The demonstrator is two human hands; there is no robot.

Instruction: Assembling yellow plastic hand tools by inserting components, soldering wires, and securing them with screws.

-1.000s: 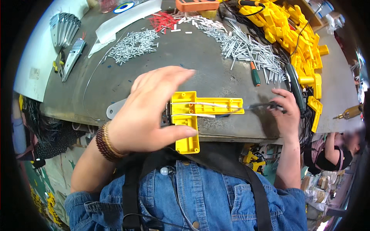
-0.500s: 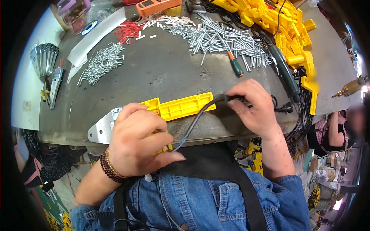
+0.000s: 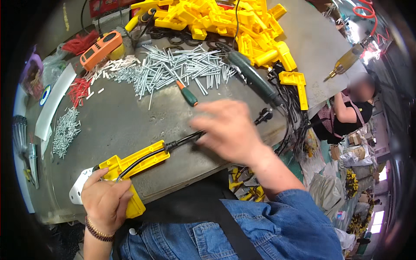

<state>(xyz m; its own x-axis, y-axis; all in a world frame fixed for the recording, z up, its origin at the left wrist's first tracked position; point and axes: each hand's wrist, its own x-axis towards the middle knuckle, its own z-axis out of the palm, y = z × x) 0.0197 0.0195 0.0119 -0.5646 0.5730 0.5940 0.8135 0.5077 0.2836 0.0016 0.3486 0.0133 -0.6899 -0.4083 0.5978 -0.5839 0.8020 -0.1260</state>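
Note:
My left hand is closed around the handle end of a yellow plastic housing half near the table's front edge. A silver metal plate juts from the housing's left end. A black power cable lies curved along the housing's open channel, its ribbed sleeve at the right end. Blurred by motion, my right hand is over the cable to the right of the sleeve; whether its fingers grip the cable cannot be made out. The cable's plug lies beyond that hand.
Long screws, a green-and-orange screwdriver and a dark green power tool lie farther back. Yellow housings are heaped behind. Short screws and an orange meter are at left. A power driver hangs at right, near another person.
The view has swung to the right. The cable now lies along the housing channel, where it arched above it before. My right hand has moved along the cable and is now blurred.

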